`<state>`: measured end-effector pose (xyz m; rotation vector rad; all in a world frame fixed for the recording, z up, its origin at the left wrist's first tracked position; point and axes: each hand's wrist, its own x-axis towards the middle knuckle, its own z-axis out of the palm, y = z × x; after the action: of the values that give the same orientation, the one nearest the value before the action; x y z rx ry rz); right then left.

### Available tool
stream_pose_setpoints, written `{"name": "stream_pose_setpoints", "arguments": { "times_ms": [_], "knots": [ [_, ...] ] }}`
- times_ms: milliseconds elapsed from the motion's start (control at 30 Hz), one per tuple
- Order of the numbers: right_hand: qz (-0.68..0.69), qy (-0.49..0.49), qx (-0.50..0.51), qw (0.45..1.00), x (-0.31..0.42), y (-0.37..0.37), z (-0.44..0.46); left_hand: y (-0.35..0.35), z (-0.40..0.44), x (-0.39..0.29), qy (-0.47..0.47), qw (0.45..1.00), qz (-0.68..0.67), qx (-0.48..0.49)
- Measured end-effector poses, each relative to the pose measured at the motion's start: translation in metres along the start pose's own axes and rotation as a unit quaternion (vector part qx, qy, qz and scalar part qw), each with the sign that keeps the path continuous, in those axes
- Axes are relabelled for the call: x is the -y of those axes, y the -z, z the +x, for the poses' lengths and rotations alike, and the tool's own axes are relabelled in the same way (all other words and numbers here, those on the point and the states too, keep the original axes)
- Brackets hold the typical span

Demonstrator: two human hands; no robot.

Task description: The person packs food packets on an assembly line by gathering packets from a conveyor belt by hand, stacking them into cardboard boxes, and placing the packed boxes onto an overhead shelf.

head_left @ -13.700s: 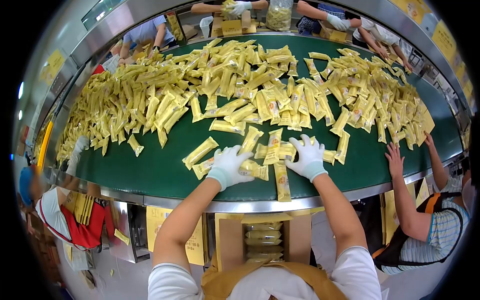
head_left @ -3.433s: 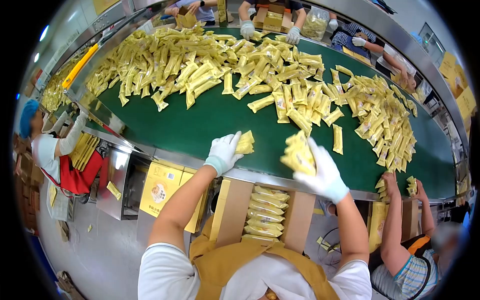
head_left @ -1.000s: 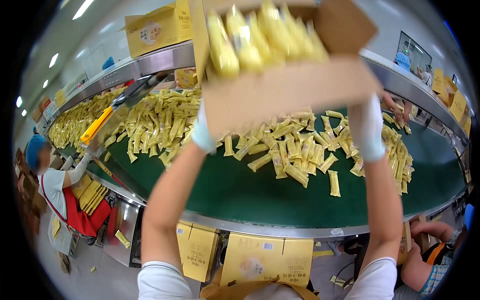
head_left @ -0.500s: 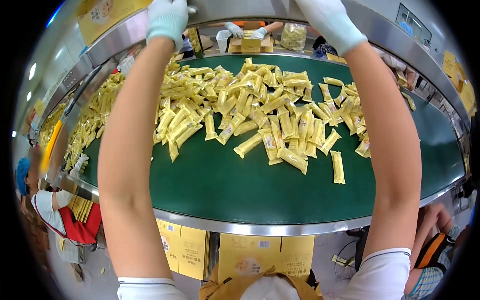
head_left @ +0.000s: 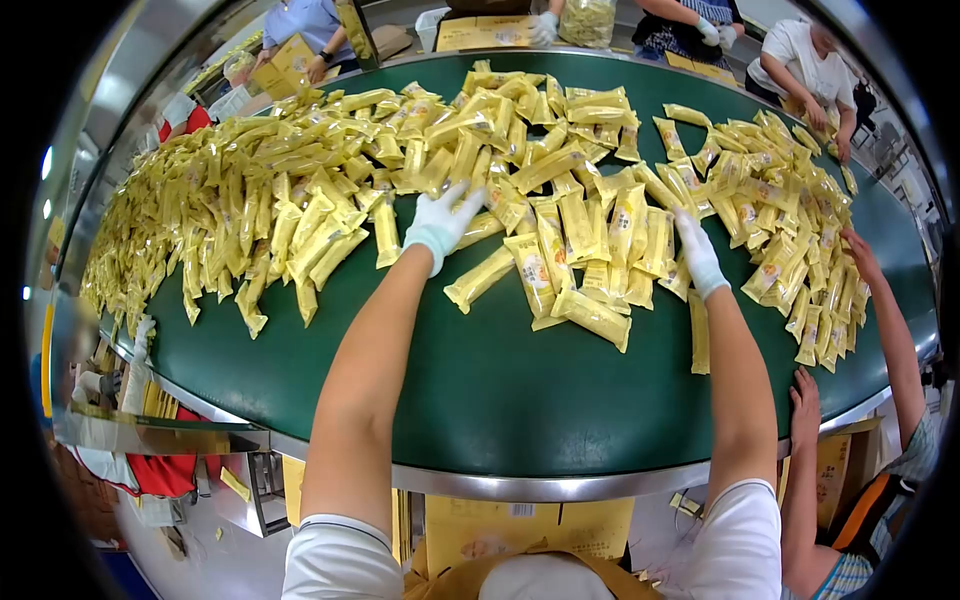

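Observation:
Yellow wrapped packets [head_left: 590, 225] lie in a wide heap on the green belt [head_left: 520, 410]. My left hand [head_left: 440, 220], in a white glove, reaches out over the belt with fingers spread at the near edge of the middle packets. At the right side of that same group is my right hand [head_left: 697, 250], also gloved, its fingers stretched out against the packets. Neither hand grips a packet. A single packet [head_left: 700, 335] lies under and beside my right wrist.
A metal rim [head_left: 540, 489] borders the belt, with a flat yellow carton [head_left: 530, 525] below it. At the right, a co-worker's bare hands [head_left: 805, 400] touch the belt and packets. Other people stand along the far side, near a clear bag of packets [head_left: 588, 22].
Both my hands have come down from the upper rail to the packets. A second ago they held up a filled carton, which is out of view now.

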<state>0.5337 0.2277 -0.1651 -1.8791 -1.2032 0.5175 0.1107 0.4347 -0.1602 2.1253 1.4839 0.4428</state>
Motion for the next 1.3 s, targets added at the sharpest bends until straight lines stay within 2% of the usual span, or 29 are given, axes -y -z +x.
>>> {"name": "stream_pose_setpoints", "arguments": {
  "times_ms": [33,100,200,367,567,733,833,867,900,933,967,1000,1033,1067,1100,1133,1167,1200,1233,1300],
  "knots": [
    [-0.098,-0.004,-0.006,0.995,-0.004,-0.010,0.010,-0.005,0.000,-0.023,0.007,0.999,0.042,0.021],
    [-0.205,-0.033,0.016,0.978,0.040,-0.034,0.011,0.005,-0.013,-0.085,0.040,0.993,0.093,0.063],
    [-0.189,0.039,0.073,0.978,0.048,-0.049,0.012,0.002,-0.025,-0.105,-0.049,0.988,0.119,0.083],
    [-0.153,0.156,0.091,0.972,0.072,-0.064,-0.029,0.004,-0.068,-0.101,-0.093,0.976,0.185,0.062],
    [-0.161,0.178,0.100,0.966,0.092,-0.078,-0.099,0.028,-0.136,-0.077,-0.118,0.972,0.194,0.066],
    [-0.182,0.151,0.149,0.960,0.110,-0.078,-0.155,0.042,-0.191,-0.055,-0.146,0.964,0.217,0.056],
    [-0.298,0.209,0.040,0.931,0.126,-0.050,-0.179,0.062,-0.231,-0.048,-0.187,0.949,0.239,-0.084],
    [-0.267,0.222,0.020,0.938,0.135,-0.031,-0.189,0.075,-0.250,-0.047,-0.193,0.957,0.187,-0.114],
    [-0.203,0.227,0.005,0.952,0.149,-0.009,-0.205,0.086,-0.273,-0.046,-0.187,0.973,0.069,-0.116],
    [-0.120,0.249,0.002,0.961,0.151,0.009,-0.222,0.095,-0.301,-0.045,-0.215,0.964,0.025,-0.152],
    [0.007,0.180,0.049,0.982,0.157,0.025,-0.248,0.096,-0.329,-0.037,-0.179,0.974,-0.070,-0.122],
    [0.029,0.086,0.115,0.989,0.162,0.044,-0.273,0.101,-0.360,-0.029,-0.118,0.989,-0.073,-0.056],
    [0.163,0.010,0.189,0.968,0.156,0.054,-0.301,0.103,-0.394,-0.041,-0.097,0.988,-0.115,-0.044],
    [0.109,-0.037,0.247,0.962,0.148,0.065,-0.326,0.092,-0.423,-0.032,-0.052,0.992,-0.113,-0.012],
    [0.049,-0.108,0.288,0.950,0.135,0.066,-0.350,0.068,-0.449,-0.004,0.057,0.997,-0.047,0.030],
    [-0.107,-0.124,0.342,0.925,0.137,0.069,-0.369,0.058,-0.470,-0.010,0.121,0.992,0.004,0.033],
    [-0.212,-0.087,0.324,0.918,0.096,0.057,-0.396,0.049,-0.481,-0.011,0.183,0.977,0.051,0.093],
    [-0.287,-0.126,0.344,0.885,0.064,0.041,-0.411,0.024,-0.496,0.006,0.175,0.982,0.050,0.061],
    [-0.301,-0.241,0.337,0.859,0.080,0.030,-0.422,-0.003,-0.505,0.024,0.165,0.985,0.050,0.029],
    [-0.194,-0.246,0.265,0.912,0.046,-0.007,-0.447,-0.033,-0.508,0.023,0.230,0.970,-0.052,0.062]
  ]
}}
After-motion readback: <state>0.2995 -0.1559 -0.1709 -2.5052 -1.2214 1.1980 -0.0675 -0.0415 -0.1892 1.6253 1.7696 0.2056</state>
